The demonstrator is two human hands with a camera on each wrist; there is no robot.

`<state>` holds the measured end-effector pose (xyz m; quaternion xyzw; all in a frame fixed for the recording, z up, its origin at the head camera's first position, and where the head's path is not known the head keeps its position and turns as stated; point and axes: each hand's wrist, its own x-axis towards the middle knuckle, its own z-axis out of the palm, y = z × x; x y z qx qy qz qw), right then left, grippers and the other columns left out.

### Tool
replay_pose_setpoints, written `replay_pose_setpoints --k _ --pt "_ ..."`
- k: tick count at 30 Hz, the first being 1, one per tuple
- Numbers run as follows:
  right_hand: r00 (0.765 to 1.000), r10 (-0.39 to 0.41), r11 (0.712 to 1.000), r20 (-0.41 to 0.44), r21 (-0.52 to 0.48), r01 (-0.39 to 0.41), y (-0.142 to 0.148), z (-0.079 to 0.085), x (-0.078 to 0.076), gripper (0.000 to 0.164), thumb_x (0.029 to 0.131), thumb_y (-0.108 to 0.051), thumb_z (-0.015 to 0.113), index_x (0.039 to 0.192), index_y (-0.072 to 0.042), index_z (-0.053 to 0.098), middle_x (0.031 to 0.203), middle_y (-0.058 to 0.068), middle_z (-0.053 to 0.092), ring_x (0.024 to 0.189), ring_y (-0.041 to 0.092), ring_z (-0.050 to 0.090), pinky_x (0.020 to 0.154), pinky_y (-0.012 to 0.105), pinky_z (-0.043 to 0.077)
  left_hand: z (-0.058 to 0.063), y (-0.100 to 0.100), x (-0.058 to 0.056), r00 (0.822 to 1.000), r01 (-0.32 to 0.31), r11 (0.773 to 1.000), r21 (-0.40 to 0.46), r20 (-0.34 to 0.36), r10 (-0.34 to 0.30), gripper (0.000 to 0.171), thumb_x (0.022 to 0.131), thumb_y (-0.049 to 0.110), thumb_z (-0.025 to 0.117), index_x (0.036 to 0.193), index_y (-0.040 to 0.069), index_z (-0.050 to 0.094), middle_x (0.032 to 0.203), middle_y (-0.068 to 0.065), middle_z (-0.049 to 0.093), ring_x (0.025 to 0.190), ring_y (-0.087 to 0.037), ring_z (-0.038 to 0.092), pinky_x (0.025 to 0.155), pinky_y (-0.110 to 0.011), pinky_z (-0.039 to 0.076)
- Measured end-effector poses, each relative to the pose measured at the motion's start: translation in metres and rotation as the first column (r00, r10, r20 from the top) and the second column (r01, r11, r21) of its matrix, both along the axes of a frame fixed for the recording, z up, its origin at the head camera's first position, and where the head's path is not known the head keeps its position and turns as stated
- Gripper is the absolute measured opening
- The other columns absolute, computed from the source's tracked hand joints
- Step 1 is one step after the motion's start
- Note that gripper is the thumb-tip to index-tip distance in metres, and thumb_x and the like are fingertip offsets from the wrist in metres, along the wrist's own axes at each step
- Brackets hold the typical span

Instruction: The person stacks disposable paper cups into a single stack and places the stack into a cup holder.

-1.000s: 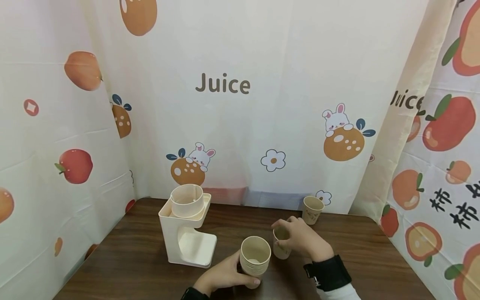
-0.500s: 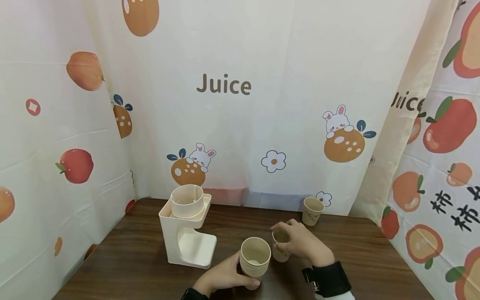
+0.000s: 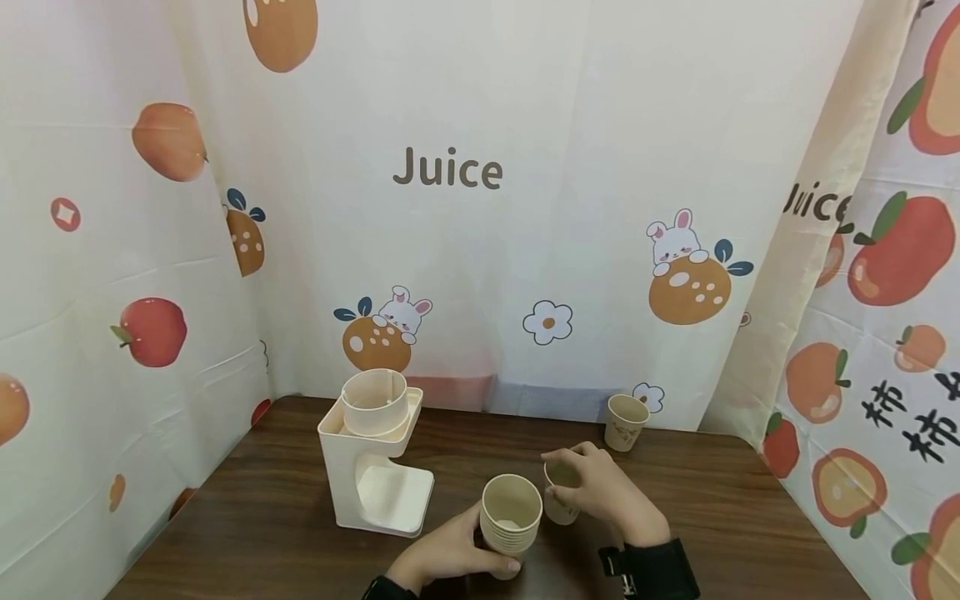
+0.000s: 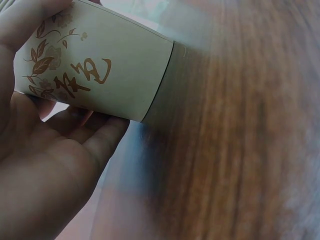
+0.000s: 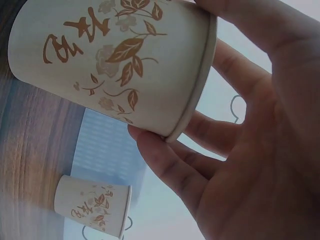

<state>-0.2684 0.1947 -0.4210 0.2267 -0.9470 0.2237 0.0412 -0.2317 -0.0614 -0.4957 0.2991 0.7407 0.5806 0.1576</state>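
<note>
A stack of nested paper cups (image 3: 512, 533) stands near the table's front, and my left hand (image 3: 450, 546) grips it low from the left side. Brown leaf print and lettering show on the held cup wall (image 4: 110, 60) in the left wrist view. Just right of the stack, my right hand (image 3: 606, 493) holds a single paper cup (image 3: 559, 510) by its rim, with thumb and fingers around it. In the right wrist view this cup (image 5: 115, 65) is upright relative to the table, its base at or close to the wood. The cup's inside is partly hidden by the fingers.
Another paper cup (image 3: 624, 425) stands at the back right of the dark wood table (image 3: 262, 500). A cream-coloured machine (image 3: 345, 475) with a round top container (image 3: 375, 404) stands on the left. Printed curtains (image 3: 465, 250) enclose the back and sides.
My right hand and its cup have shifted slightly toward me, and the right wrist has lowered. My left hand and the stack stay nearly in place.
</note>
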Motion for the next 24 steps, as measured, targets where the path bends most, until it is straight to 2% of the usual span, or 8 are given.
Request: replay_pose_setpoints --k 9,16,21,24 --pt "1.0 0.003 1.0 -0.025 -0.017 -0.003 0.001 -0.003 0.002 0.041 0.08 -0.038 0.071 0.119 -0.031 0.061 0.119 0.015 0.051 0.109 0.037 0.045 0.081 0.055 0.045 0.001 0.0 0.002 1.0 0.001 1.0 0.0 0.01 -0.001 0.072 0.077 0.028 0.076 0.136 0.033 0.035 0.124 -0.002 0.055 0.113 -0.013 0.048 0.096 -0.053 0.036" --pt "0.999 0.035 0.998 -0.028 -0.048 -0.036 0.003 -0.001 0.006 0.041 0.083 -0.041 0.067 0.121 -0.03 0.059 0.119 0.013 0.051 0.109 0.032 0.046 0.083 0.054 0.045 0.001 0.0 0.002 1.0 0.013 1.0 0.005 0.01 -0.013 0.071 0.077 0.027 0.075 0.136 0.032 0.035 0.125 -0.003 0.054 0.112 -0.013 0.049 0.095 -0.052 0.037" --pt "0.994 0.034 0.996 -0.104 -0.08 -0.042 0.003 0.006 0.008 0.04 0.083 -0.042 0.067 0.122 -0.035 0.058 0.117 0.006 0.052 0.109 0.023 0.046 0.085 0.05 0.045 0.001 0.0 0.002 1.0 0.014 1.0 0.007 0.01 -0.014 0.071 0.077 0.027 0.075 0.135 0.032 0.035 0.124 -0.001 0.055 0.112 -0.013 0.049 0.095 -0.054 0.037" --pt "0.983 0.049 0.992 -0.176 -0.108 -0.069 0.002 0.009 0.01 0.04 0.083 -0.043 0.067 0.121 -0.036 0.058 0.115 0.004 0.054 0.107 0.019 0.047 0.083 0.049 0.046 0.001 0.0 0.002 1.0 0.009 1.0 0.003 0.002 -0.009 0.07 0.077 0.028 0.075 0.135 0.032 0.036 0.123 0.0 0.056 0.112 -0.013 0.049 0.095 -0.052 0.037"
